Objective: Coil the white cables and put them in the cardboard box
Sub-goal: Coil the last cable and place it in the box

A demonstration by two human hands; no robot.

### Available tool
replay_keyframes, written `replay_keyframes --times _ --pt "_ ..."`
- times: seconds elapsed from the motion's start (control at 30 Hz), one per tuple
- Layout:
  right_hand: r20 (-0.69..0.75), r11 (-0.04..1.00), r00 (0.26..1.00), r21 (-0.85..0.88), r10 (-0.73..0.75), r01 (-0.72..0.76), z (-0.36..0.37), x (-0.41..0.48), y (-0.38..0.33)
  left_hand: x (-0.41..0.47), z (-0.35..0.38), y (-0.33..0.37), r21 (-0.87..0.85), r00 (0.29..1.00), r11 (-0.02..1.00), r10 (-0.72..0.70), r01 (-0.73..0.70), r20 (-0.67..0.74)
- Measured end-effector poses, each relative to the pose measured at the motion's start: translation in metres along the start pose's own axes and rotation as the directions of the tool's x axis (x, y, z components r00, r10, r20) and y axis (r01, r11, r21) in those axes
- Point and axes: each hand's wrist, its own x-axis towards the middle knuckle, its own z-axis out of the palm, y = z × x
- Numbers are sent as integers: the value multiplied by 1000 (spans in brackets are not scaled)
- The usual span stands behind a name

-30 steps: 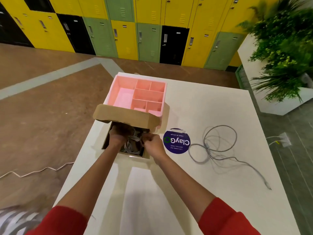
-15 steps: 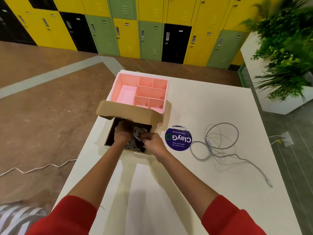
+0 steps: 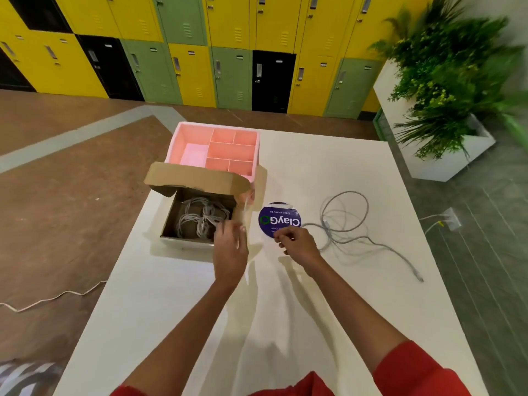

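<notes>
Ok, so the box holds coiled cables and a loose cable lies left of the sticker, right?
No. The head view shows the loose cable right of the sticker, not left. The box does hold coiled cables.

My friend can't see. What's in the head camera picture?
Left hand and right hand reach over a table by an open cardboard box of coiled white cables. A loose cable lies to the right; a pink tray sits behind the box.
</notes>
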Motion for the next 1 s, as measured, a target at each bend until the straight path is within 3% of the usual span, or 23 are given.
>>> replay_keyframes --times 0.2,0.3,0.47,0.63,0.87,1.0 --pt "-223 989 975 -145 -13 -20 -50 -6 30 -11 51 32 -59 958 981 193 -184 211" --pt "-321 983 947 -180 -23 -37 -70 -7 46 -14 75 39 -55 918 977 215 -208 333" --pt "-417 964 907 -259 -58 -58 -102 -2 69 -17 114 47 72 745 942 212 -329 632" --pt "-385 941 916 -337 -117 -21 -113 5 77 -14 140 55 226 628 853 145 -471 764" --pt "-372 934 904 -349 -209 73 -106 16 73 -13 146 49 358 653 734 152 -577 742" --pt "-374 942 901 -321 -219 96 -106 20 68 -8 140 49 288 700 811 195 -509 687"
